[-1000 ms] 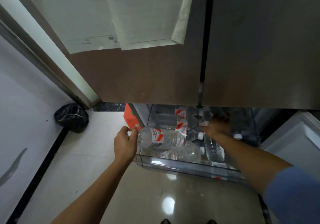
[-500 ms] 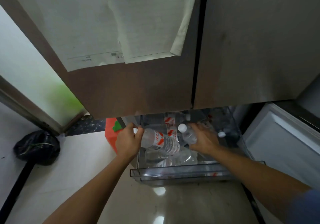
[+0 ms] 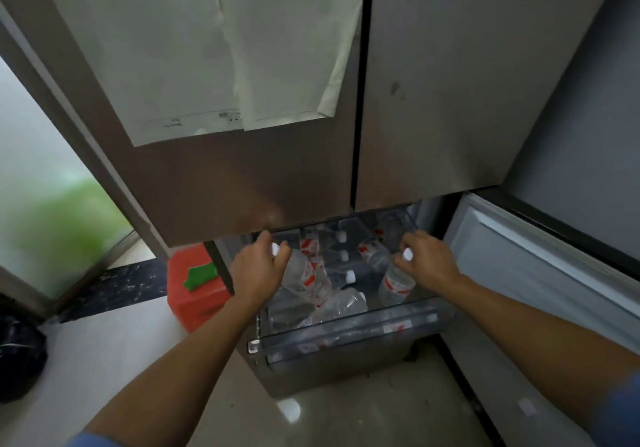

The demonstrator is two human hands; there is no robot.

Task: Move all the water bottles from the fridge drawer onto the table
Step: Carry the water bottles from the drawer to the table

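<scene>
The clear fridge drawer (image 3: pixel 346 337) is pulled out below the steel doors, and several clear water bottles with red-and-white labels lie in it. My left hand (image 3: pixel 258 270) grips the neck of one bottle (image 3: pixel 304 273) near its white cap, the bottle tilted above the drawer's left side. My right hand (image 3: pixel 427 259) grips another bottle (image 3: pixel 396 282) by its capped top, hanging upright over the drawer's right side. More bottles (image 3: pixel 341 303) lie loose underneath and farther back.
The closed upper fridge doors (image 3: pixel 263 176), with papers stuck on them, overhang the drawer. A red box (image 3: pixel 194 294) stands on the floor to the drawer's left. The open white lower door (image 3: pixel 540 273) is at right. A black bag (image 3: pixel 19 363) lies far left.
Both hands have lifted their bottles higher, now held by the necks. The right-hand bottle has swung from lying to upright. The view has tilted up and closer.
</scene>
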